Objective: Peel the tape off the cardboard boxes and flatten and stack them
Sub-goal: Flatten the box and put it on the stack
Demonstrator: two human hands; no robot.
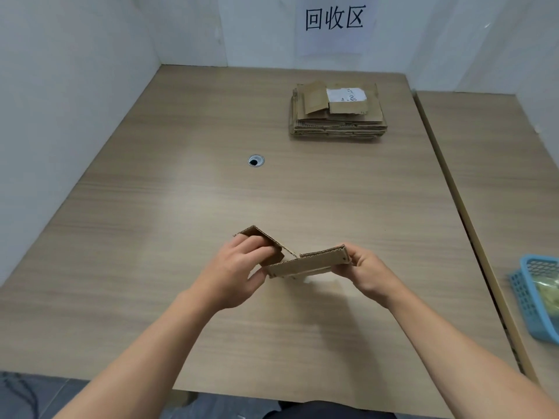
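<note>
**Two hands hold a half-flattened box over the worktop**

A pale wood-grain worktop (pixel 151 207) fills the view, with white walls around it. Two bare forearms reach in from the bottom edge.

The left hand (pixel 239 267) is curled around the left end of a small cardboard box (pixel 305 264). Its fingers are tucked over a flap that stands up at an angle, and the thumb is underneath. Farther back, near the middle of the worktop, is a small round cable hole (pixel 256 160).

The box is held in the air, just above the near middle of the worktop. It is mostly collapsed, with its right half folded flat and its left flap raised. No tape shows on the sides in view.

It looks light and made of stiff corrugated board, so it should bend easily along its creases and resist elsewhere. The folded ends, where both hands already are, seem the best places to grip it. Pressing mid-panel could buckle it.

A neat stack (pixel 337 116) of flattened boxes lies at the back right, under a paper sign (pixel 334 18) on the wall.

The right hand (pixel 366 273) pinches the box's folded right end between thumb and curled fingers.

At the far right, a blue basket (pixel 535 294) sits on a neighbouring table. What is in it is unclear.
</note>
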